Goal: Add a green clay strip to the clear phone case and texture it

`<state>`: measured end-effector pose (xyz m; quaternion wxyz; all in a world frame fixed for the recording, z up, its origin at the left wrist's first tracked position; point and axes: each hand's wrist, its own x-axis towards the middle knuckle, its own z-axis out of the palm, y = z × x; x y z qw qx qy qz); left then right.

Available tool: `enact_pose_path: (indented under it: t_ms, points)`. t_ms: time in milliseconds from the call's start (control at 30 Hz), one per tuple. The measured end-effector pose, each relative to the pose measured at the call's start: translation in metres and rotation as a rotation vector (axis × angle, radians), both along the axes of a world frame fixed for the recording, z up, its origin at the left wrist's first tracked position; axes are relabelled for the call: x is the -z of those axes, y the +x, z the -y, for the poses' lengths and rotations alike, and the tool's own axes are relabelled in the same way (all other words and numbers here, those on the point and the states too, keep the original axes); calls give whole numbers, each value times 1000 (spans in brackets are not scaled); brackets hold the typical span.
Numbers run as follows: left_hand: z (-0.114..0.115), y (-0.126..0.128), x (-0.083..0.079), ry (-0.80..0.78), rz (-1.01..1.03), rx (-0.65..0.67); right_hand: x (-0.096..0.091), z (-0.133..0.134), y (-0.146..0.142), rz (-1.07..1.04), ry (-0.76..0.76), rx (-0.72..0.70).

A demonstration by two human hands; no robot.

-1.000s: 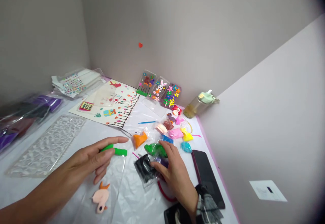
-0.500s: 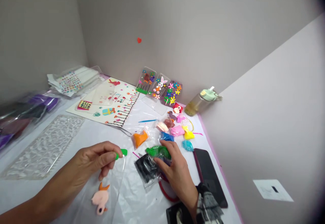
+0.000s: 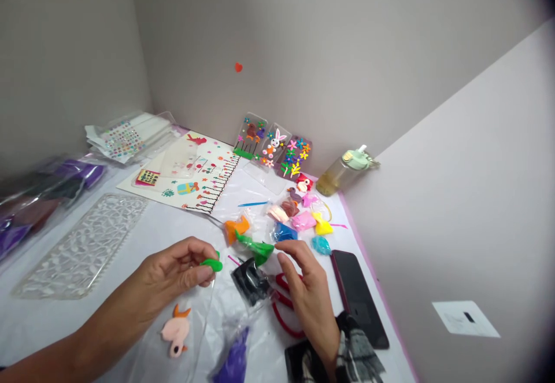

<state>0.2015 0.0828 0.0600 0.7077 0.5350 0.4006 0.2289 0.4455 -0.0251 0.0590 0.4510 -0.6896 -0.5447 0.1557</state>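
Observation:
My left hand [image 3: 176, 273] is closed in a pinch on a small piece of green clay [image 3: 212, 264], raised a little above a clear plastic sheet [image 3: 203, 319]. My right hand [image 3: 306, 296] holds a clear bag of green clay [image 3: 255, 247] by its end between thumb and fingers, lifted off the table. Below the bag lies a black clay bag [image 3: 250, 282]. A pink and orange clay figure [image 3: 176, 332] rests on the plastic sheet under my left hand. A purple clay bag [image 3: 234, 363] lies at the near edge.
Small bags of orange [image 3: 235, 228], blue [image 3: 285, 232], pink [image 3: 302, 220] and yellow [image 3: 321, 225] clay lie behind. A dark phone [image 3: 358, 299] and red-handled scissors [image 3: 281, 305] sit by my right hand. A textured clear tray [image 3: 82, 250], decorated cards [image 3: 273, 148] and a bottle [image 3: 342, 175] stand further off.
My right hand lifted the green clay bag off the black bag. My left hand curled from flat into a pinch on the green piece and raised it. A purple bag now shows at the near edge.

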Motion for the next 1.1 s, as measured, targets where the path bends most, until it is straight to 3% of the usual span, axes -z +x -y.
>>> enact_pose_path:
  t_ms: [100,300,467,633,767,967,1100]
  points:
    - [-1,-4,5,21,-6,-14,9,-4,-5,-19,-103,-10]
    - [-2,-8,12,49,-65,-19,25,-17,-5,145,-63,-134]
    - [-1,-10,8,207,-88,-10,9,-9,-13,11,-40,-74]
    - [6,-14,7,415,-43,-26,-10,1,-37,-168,-95,-240]
    - [16,-14,8,473,-44,15,-11,3,-50,-182,-136,-277]
    - [20,-8,3,796,-20,-22,-6,4,-58,-139,-154,-282]
    - [13,-9,2,707,-62,-9,-9,7,-62,-52,-75,-340]
